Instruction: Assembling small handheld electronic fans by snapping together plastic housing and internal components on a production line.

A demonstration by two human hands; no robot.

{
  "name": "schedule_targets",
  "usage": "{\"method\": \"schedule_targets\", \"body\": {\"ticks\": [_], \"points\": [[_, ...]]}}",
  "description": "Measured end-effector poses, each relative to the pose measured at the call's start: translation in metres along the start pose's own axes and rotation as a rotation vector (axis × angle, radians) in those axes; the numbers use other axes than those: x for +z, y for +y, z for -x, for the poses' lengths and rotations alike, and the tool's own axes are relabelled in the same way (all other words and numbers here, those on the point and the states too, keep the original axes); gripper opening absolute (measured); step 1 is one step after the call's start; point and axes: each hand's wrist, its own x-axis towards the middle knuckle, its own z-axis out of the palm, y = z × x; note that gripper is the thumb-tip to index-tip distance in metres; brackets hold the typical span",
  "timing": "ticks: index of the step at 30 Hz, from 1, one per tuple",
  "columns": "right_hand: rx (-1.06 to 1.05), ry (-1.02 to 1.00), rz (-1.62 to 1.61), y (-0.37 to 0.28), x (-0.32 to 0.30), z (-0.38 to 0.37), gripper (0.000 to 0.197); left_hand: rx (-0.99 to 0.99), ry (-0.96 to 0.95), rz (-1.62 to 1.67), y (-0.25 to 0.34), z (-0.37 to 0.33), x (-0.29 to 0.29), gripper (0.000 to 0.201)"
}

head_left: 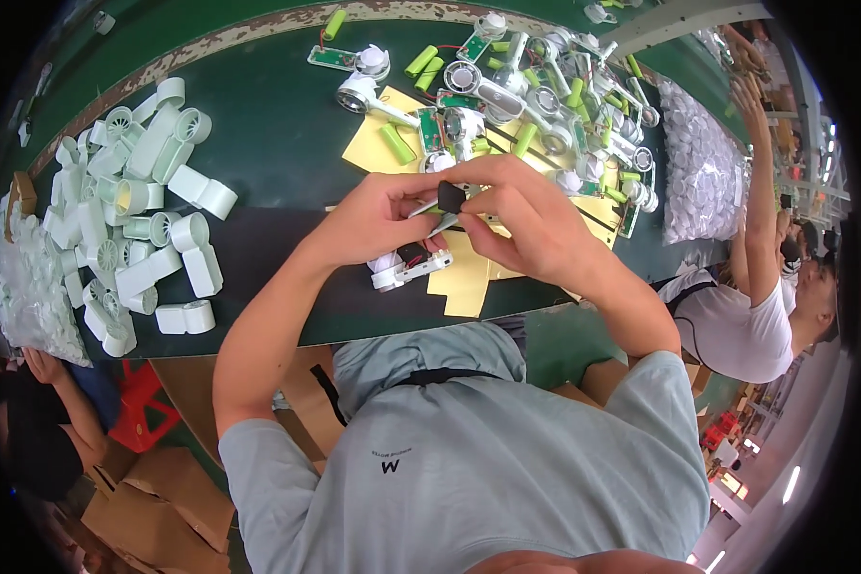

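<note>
Over the yellow sheet (pixel 464 290), my left hand (pixel 373 222) grips a pale part (pixel 444 224) while my right hand (pixel 524 218), nearly closed, pinches a black piece (pixel 452 197), seemingly positioning it, which calls next for a steady, careful press.

Garment: I wear a pale grey-green T-shirt (pixel 545 459), its cloth lightly creased. Short sleeves, same colour as the body; left sleeve (pixel 268 478) and right sleeve (pixel 655 392) both loose, with plain edges. Marking: a small dark print (pixel 390 466) on the front, one bold character beneath a fine curved line of lettering. Waist: a narrow black band (pixel 440 376) runs across; beyond it, similar grey-green fabric (pixel 430 349) lies in soft folds. My forearms (pixel 270 316), left hand (pixel 378 218) and right hand (pixel 521 218) are bare.
</note>
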Motion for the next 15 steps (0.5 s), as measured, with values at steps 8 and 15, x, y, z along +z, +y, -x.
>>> {"method": "schedule_targets", "body": {"ticks": [8, 15], "points": [[0.102, -0.076, -0.12, 0.0, -0.004, -0.002, 0.048, -0.007, -0.008, -0.004, -0.005, 0.0, -0.004, 0.051], [0.018, -0.18, -0.022, 0.0, -0.005, 0.001, 0.034, -0.006, -0.033, 0.025, 0.0, 0.001, -0.005, 0.057]]}}
